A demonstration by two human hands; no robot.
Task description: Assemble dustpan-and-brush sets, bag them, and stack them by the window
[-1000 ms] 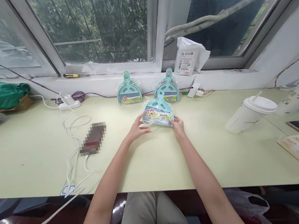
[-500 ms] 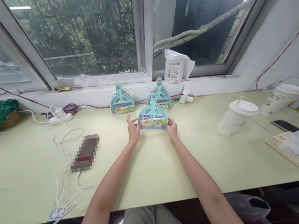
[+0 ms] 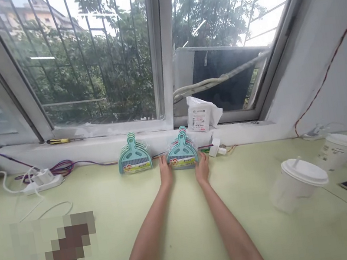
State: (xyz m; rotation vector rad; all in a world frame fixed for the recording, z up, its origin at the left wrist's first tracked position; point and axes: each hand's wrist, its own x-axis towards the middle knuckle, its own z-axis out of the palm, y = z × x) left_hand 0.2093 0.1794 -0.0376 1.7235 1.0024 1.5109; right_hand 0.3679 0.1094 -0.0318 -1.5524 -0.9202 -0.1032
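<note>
While slightly curled, both hands (image 3: 202,167) flank the dustpans (image 3: 182,153).

Head view, single: worn on the person's head, facing forward and down across the bench (image 3: 240,216) to the windows (image 3: 92,72) beyond its far edge; forearms (image 3: 150,234) enter from below.

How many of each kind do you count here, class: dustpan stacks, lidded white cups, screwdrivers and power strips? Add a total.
Dustpan stacks: 2, one between the left hand and right hand
Lidded white cups: 2
Screwdriver: 1
Power strip: 1
Total: 6
</note>
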